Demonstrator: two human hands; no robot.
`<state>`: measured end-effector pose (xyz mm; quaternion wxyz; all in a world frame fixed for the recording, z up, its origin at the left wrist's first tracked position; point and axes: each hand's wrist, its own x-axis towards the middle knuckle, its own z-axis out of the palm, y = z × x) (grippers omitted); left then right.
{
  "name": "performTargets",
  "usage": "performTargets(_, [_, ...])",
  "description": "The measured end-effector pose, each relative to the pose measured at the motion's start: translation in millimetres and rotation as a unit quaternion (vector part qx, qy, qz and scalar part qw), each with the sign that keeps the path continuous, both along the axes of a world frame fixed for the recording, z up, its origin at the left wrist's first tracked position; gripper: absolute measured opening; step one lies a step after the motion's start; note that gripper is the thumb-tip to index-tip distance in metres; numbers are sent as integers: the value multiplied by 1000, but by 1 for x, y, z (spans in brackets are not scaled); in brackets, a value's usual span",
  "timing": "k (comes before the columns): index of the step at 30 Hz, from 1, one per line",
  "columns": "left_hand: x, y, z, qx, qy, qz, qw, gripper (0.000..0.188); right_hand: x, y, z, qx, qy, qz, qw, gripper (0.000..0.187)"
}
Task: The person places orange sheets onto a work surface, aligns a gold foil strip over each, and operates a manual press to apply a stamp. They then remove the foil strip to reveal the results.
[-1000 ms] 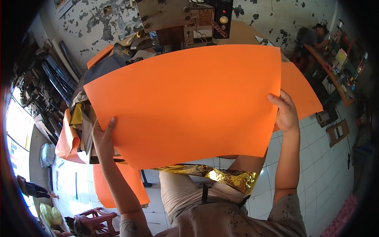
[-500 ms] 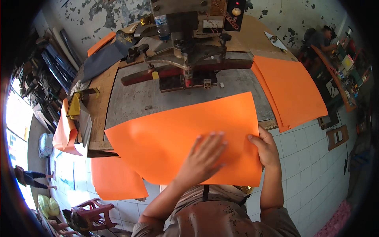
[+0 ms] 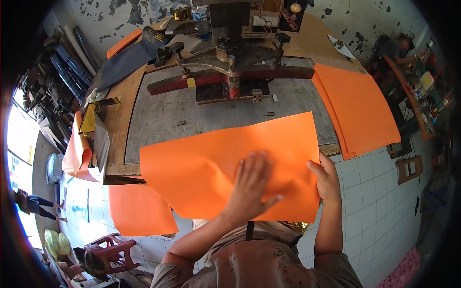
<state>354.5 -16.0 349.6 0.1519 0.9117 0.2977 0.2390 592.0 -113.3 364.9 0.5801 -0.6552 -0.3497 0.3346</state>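
Note:
An orange sheet (image 3: 192,168) is held up before me, its far edge over the metal bed of a press. My left hand (image 3: 252,180) lies flat on its surface, fingers spread, and a dent shows beside the palm. My right hand (image 3: 326,178) pinches the sheet's right edge, thumb on top and fingers behind it. Beyond the sheet stands the press (image 3: 230,72), with a reddish crossbar and dark knobs. The grey bed plate (image 3: 158,113) lies under it.
A stack of orange sheets (image 3: 360,110) lies at the table's right. More orange material (image 3: 141,211) sits low at left, near a reddish stool (image 3: 113,252). Dark grey material (image 3: 127,65) and a plastic bottle (image 3: 200,24) are at the back. Another person (image 3: 396,50) sits far right.
My left hand has slid slightly up and right across the sheet, and a crease has formed beside it. The sheet's left corner has shifted right. My right hand keeps its pinch.

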Motion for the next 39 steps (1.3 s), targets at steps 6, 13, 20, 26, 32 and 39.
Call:
performTargets(6, [10, -1, -9, -45, -82, -325, 941, 81, -4, 3, -6, -7, -24, -20, 999, 34])
performTargets(13, [-62, 79, 35, 133, -55, 183, 972, 62, 11, -4, -40, -23, -132, -134, 982, 36])
performTargets(20, [-84, 79, 50, -21, -123, 107, 986, 33, -13, -5, 10, 96, -19, -74, 992, 24])
performTargets(26, [-94, 70, 84, -119, -161, 64, 978, 18, -9, -20, 36, 81, -51, -70, 993, 13])
performTargets(32, [-84, 63, 101, -123, -157, 30, 979, 20, 6, -21, 38, 80, -17, -61, 995, 16])
performTargets(39, [-72, 59, 110, -147, -157, 48, 975, 16, 15, -23, 43, 107, -20, -75, 991, 17])
